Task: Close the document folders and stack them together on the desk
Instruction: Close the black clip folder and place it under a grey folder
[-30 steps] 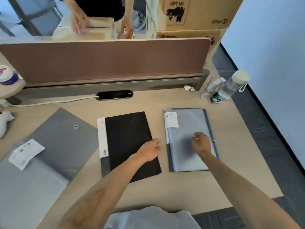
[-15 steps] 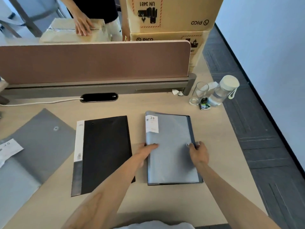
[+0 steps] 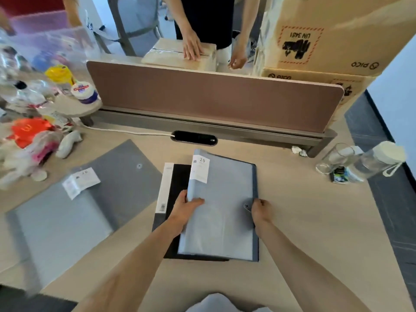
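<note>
A closed pale blue folder (image 3: 222,210) with a white "20" label lies partly over a closed black folder (image 3: 177,183) that has a white spine strip. My left hand (image 3: 184,210) grips the blue folder's left edge, thumb on top. On the opposite side my right hand (image 3: 260,210) holds its right edge beside the snap button. A grey folder (image 3: 90,206) lies spread open to the left, with a loose white label on it.
A brown divider panel (image 3: 213,95) runs across the back of the desk (image 3: 304,221). A glass (image 3: 333,158) and a clear bottle (image 3: 378,161) stand at the right. Clutter of bags and jars (image 3: 33,122) fills the far left. Another person's hands rest on a box behind the divider.
Both hands took hold of the blue folder's edges and moved it left, so it now overlaps the black folder. The view has swung left.
</note>
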### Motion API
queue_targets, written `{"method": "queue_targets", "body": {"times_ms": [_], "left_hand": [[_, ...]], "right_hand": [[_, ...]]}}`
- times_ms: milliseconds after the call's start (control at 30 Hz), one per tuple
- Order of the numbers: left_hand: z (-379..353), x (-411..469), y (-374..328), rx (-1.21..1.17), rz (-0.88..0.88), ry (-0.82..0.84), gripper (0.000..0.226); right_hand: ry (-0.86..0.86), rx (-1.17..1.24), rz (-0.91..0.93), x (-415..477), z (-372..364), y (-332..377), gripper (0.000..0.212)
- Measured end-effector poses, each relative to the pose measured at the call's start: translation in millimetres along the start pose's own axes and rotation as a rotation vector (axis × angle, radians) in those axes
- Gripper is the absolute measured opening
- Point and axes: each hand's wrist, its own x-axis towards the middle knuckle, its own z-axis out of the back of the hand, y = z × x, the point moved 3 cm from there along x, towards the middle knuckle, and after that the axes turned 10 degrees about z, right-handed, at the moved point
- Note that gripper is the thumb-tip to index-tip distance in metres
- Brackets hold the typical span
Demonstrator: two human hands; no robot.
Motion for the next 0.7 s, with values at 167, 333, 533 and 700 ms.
{"method": "queue_targets", "body": {"times_ms": [167, 333, 533, 700], "left_hand": [[73, 11, 3, 0.243, -0.080, -0.157, 0.050], [113, 26, 16, 0.406, 0.037, -0.118, 0.064], [103, 31, 16, 0.416, 0.032, 0.095, 0.040], [45, 24, 15, 0.508, 0.028, 0.165, 0.032]], "right_hand": [[0.020, -0.127, -0.006, -22, -68, -2, 0.030], [0.058, -0.482, 0.130, -37, -87, -10, 0.031], [0.022, -0.530, 0.096, -58, -73, -7, 0.037], [-0.100, -0.548, 0.275, -74, -33, 10, 0.054]]}}
